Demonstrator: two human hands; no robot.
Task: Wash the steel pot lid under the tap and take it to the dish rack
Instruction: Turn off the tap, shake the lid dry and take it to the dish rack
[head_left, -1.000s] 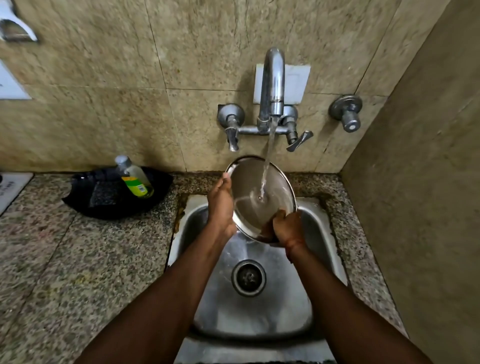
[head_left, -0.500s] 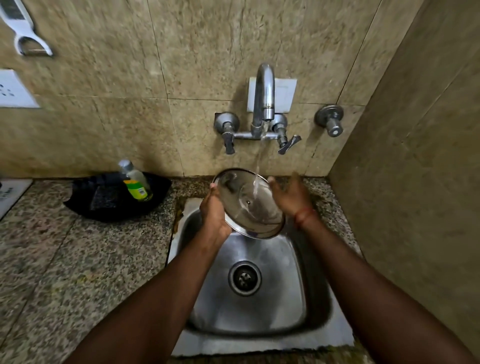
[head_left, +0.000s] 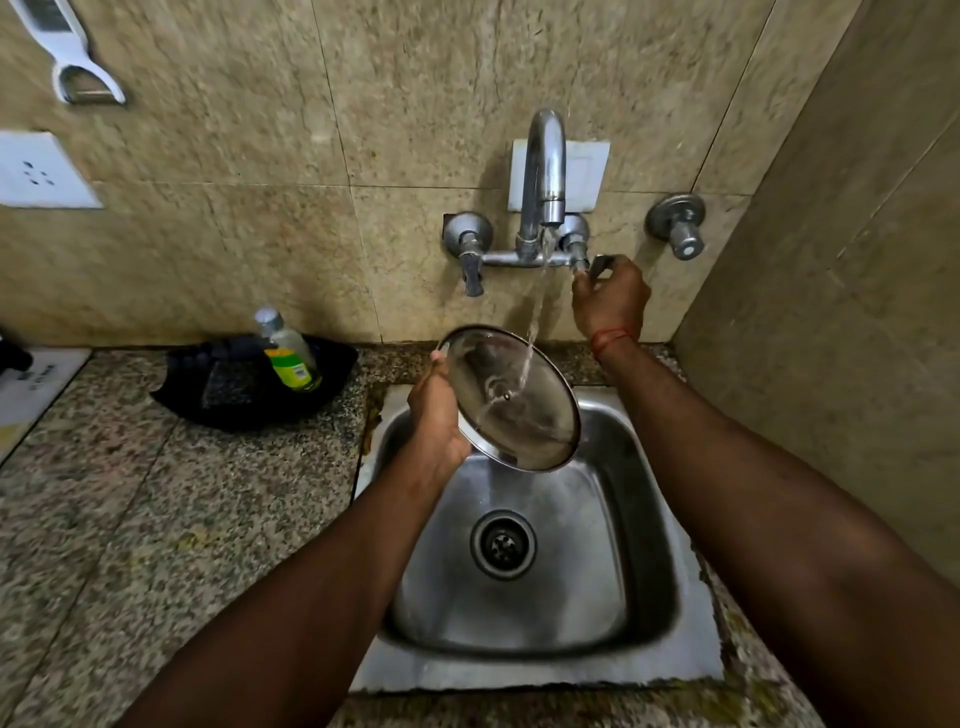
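Observation:
The round steel pot lid (head_left: 540, 426) is held tilted over the sink (head_left: 644, 597), its inner face towards me. My left hand (head_left: 434, 421) grips its left rim. Water runs from the tap (head_left: 545, 171) onto the middle of the lid. My right hand (head_left: 610, 299) is up at the wall, fingers closed on the tap's right lever handle (head_left: 597, 265). A red thread circles that wrist.
A black tray (head_left: 208, 400) with a soap bottle (head_left: 291, 353) and a scrub pad lies on the granite counter left of the sink. A second valve (head_left: 678, 228) sticks out of the wall at right. A side wall closes off the right. No dish rack is in view.
My right hand left the lid's lower rim, rose past it and took hold of the tap's right lever. The left hand alone holds the lid, now lower under the stream.

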